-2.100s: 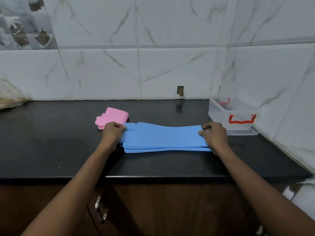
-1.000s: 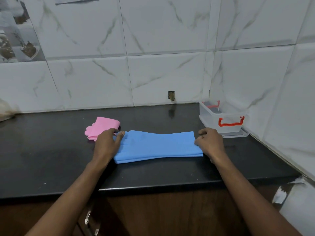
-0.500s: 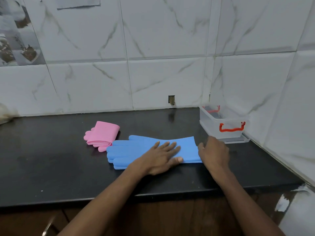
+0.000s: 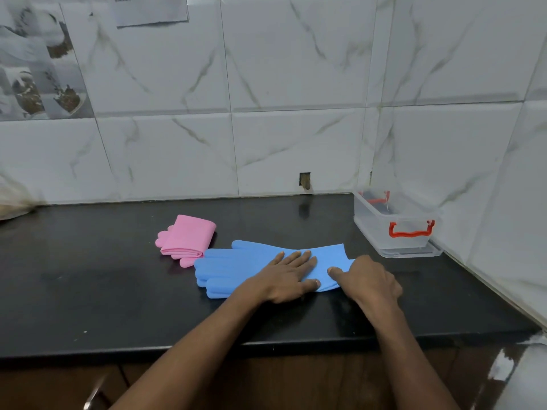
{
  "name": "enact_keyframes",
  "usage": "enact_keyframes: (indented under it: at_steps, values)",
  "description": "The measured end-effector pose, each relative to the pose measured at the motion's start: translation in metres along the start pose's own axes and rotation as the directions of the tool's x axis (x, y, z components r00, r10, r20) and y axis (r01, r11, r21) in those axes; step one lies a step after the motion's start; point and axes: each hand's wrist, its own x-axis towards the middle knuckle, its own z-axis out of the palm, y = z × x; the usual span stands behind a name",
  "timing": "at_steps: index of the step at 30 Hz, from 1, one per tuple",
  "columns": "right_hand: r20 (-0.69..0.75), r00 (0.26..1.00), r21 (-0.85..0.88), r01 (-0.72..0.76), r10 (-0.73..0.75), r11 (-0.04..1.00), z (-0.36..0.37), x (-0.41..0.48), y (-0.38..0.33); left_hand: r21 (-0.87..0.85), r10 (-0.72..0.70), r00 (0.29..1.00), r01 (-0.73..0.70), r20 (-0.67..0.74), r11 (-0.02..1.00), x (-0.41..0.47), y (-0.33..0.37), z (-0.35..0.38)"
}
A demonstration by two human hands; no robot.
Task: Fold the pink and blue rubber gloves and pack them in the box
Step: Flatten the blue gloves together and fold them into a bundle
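Observation:
The blue gloves (image 4: 236, 266) lie stacked flat on the black counter (image 4: 88, 291), fingers pointing left. My left hand (image 4: 288, 276) presses flat on their middle with straight fingers. My right hand (image 4: 365, 279) grips the cuff end at the right, thumb on top and fingers curled at the edge. The pink gloves (image 4: 188, 239) sit folded just behind and left of the blue ones. The clear plastic box (image 4: 396, 226) with red handles stands open in the back right corner.
Marble-tiled walls close the counter at the back and on the right. A small hole (image 4: 305, 180) shows in the back wall. The counter's front edge (image 4: 177, 349) runs above wooden cabinet doors. A brownish object (image 4: 11, 207) sits at the far left.
My left hand left the fingertip end of the blue gloves and moved right onto their middle, lying flat. My right hand stays at the cuff.

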Motion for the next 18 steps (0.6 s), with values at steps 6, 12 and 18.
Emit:
enact_keyframes:
  at_steps: [6, 12, 18]
  values:
    - [-0.183, 0.982, 0.298, 0.095, -0.041, 0.950, 0.011, -0.017, -0.020, -0.140, -0.032, 0.993, 0.048, 0.113, 0.989, 0.004, -0.002, -0.011]
    - [-0.404, 0.764, -0.043, 0.533, -0.502, 0.845, 0.023, -0.049, -0.065, -0.986, -0.219, 0.975, 0.079, 0.045, 0.146, -0.003, -0.022, -0.040]
    - [-0.346, 0.582, -0.220, 0.712, -0.736, 0.667, 0.039, -0.070, -0.070, -0.973, -0.549, 0.835, 0.090, -0.043, 0.212, 0.000, -0.036, -0.044]
